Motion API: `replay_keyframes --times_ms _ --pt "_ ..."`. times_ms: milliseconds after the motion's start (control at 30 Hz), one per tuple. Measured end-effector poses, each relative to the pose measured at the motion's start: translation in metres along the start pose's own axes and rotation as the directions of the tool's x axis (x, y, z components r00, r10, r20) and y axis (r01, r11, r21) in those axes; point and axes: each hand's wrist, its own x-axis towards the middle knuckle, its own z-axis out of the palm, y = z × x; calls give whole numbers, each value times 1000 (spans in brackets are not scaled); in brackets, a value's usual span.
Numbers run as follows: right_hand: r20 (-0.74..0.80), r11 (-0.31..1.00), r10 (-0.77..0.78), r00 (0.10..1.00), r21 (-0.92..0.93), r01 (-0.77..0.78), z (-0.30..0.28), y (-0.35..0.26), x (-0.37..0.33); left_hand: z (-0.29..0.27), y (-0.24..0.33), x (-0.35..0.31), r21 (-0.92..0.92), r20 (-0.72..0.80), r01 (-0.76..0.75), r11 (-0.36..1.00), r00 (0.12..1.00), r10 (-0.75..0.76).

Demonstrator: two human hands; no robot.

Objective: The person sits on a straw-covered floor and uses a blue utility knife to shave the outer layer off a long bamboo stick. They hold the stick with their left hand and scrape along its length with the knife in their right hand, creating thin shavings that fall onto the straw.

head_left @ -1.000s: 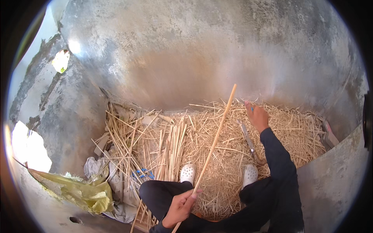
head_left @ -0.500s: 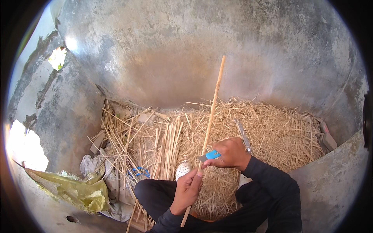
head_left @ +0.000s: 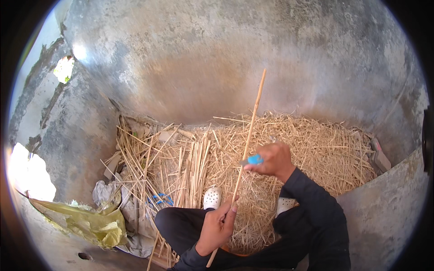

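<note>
A long, thin, pale wooden stick (head_left: pixel 252 124) slants up and away from my lap toward the wall. My left hand (head_left: pixel 217 228) is closed around its lower part, the thumb lying along it. In my right hand (head_left: pixel 272 159) is a knife with a blue handle (head_left: pixel 255 160). Its short grey blade (head_left: pixel 244 162) lies against the stick, well above my left hand. My right fingers are wrapped round the handle and hide part of it.
Shavings (head_left: pixel 325 149) cover the ground ahead and to the right. Split sticks (head_left: pixel 194 167) lie at the left, beside a grey cloth (head_left: pixel 106 194) and a yellow-green sack (head_left: pixel 83 222). A concrete wall (head_left: pixel 203 58) rises behind. My white clogs (head_left: pixel 212 198) rest among the shavings.
My right hand has moved the knife up and away along the stick, farther from my left hand. My left hand still holds the stick, slightly lower.
</note>
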Motion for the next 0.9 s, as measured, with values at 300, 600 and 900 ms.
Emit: replay_keyframes --times_ms 300,600,900 --pt "-112 976 58 992 -202 -80 13 58 2 5 7 -22 16 82 67 998 994 -68" --pt "-158 930 82 984 -343 -133 21 109 0 11 8 -35 37 118 34 999 992 -38" --pt "743 270 511 432 339 -901 18 72 11 11 -13 -25 -132 83 144 981 987 -134"
